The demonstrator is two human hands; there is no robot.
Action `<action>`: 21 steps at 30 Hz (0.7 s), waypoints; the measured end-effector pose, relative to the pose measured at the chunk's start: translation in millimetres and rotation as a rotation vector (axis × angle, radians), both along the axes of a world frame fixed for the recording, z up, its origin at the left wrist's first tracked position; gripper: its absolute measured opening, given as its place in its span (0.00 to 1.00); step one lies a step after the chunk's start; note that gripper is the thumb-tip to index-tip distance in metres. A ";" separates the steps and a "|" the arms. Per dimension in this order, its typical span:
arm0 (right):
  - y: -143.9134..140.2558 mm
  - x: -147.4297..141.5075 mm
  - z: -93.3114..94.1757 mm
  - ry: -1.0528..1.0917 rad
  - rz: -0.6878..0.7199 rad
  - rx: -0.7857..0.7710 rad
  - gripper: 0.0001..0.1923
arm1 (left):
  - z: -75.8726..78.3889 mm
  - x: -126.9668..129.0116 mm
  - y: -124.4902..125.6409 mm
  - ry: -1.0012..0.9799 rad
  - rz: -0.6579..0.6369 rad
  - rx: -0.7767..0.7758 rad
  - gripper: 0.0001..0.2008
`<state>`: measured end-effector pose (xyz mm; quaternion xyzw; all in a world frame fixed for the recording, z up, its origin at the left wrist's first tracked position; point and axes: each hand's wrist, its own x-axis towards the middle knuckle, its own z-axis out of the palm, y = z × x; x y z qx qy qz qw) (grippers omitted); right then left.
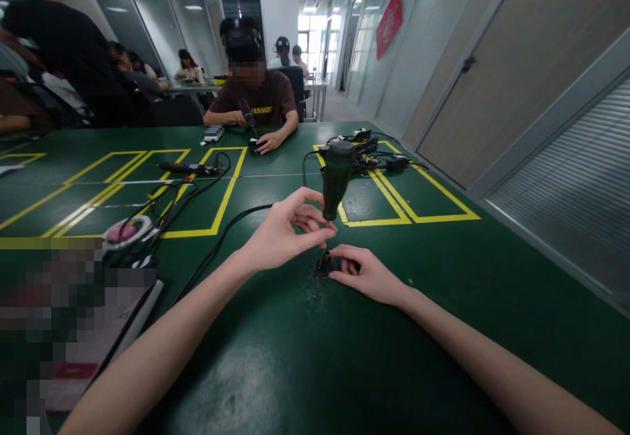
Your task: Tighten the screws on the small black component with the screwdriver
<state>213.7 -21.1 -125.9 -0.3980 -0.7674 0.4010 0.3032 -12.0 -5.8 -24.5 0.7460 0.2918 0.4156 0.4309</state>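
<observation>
A screwdriver with a dark, thick handle (337,182) stands upright, its tip pointing down. The thumb and fingers of my left hand (290,228) close around its thin shaft just under the handle. Directly below, a small black part (323,265) with a round base and a short raised tube sits on the green table. My right hand (367,273) pinches that part from the right side with thumb and forefinger. The screwdriver's tip is close above the tube; whether they touch, I cannot tell.
Black cables and adapters (367,153) lie bundled behind the screwdriver. To the left are a corded dark tool (189,168), a tape roll (126,231) and a blurred flat item (98,330). A person (256,97) across the table (275,356) works with a driver.
</observation>
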 end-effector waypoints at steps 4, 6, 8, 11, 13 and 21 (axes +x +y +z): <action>-0.6 -0.3 2.0 -0.002 -0.001 -0.003 0.14 | 0.0 0.3 0.2 -0.003 0.004 -0.014 0.20; -0.7 -0.4 2.4 -0.005 -0.003 -0.004 0.14 | 0.6 -0.5 0.3 0.016 0.003 0.005 0.21; -0.6 -0.4 2.3 -0.007 -0.005 -0.004 0.14 | 1.4 -1.6 0.0 0.041 -0.004 0.036 0.22; -0.2 -0.4 1.4 -0.005 -0.008 -0.006 0.14 | 1.9 -2.8 -0.4 0.069 -0.020 0.056 0.20; 0.1 -0.3 0.8 -0.001 -0.006 -0.007 0.14 | 1.3 -2.7 -0.4 0.065 -0.023 0.047 0.18; 0.0 -0.4 0.2 0.002 -0.007 -0.003 0.14 | -0.7 -0.6 0.7 0.009 0.009 0.048 0.16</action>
